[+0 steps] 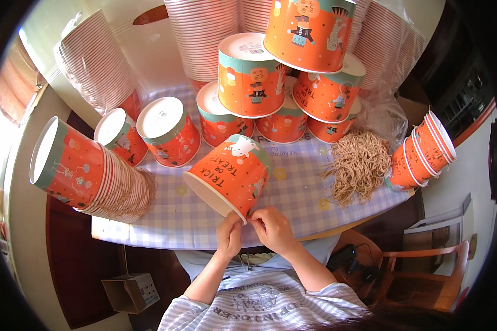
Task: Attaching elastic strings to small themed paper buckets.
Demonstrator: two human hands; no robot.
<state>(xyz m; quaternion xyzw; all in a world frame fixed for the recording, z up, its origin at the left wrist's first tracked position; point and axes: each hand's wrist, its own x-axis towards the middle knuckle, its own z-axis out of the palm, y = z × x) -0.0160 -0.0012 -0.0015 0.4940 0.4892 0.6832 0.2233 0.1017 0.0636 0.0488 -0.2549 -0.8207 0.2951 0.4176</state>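
In front of me an orange paper bucket (230, 174) with a green band lies tilted on the table, its open rim toward me. My left hand (229, 234) is closed in a pinch at the near edge of that rim. Right beside it, my right hand (273, 229) pinches the same edge, fingertips nearly touching the left ones. Anything small between the fingers is too hidden to make out. To the right lies a loose heap of tan twine (360, 168).
Upside-down orange buckets (251, 77) are piled at the back of the checked tablecloth (174, 229). A nested stack with twine hanging from it (116, 182) leans at the left. More nested buckets (422, 151) lie right. Tall wrapped stacks (96, 63) stand behind; a wooden chair (425, 270) is lower right.
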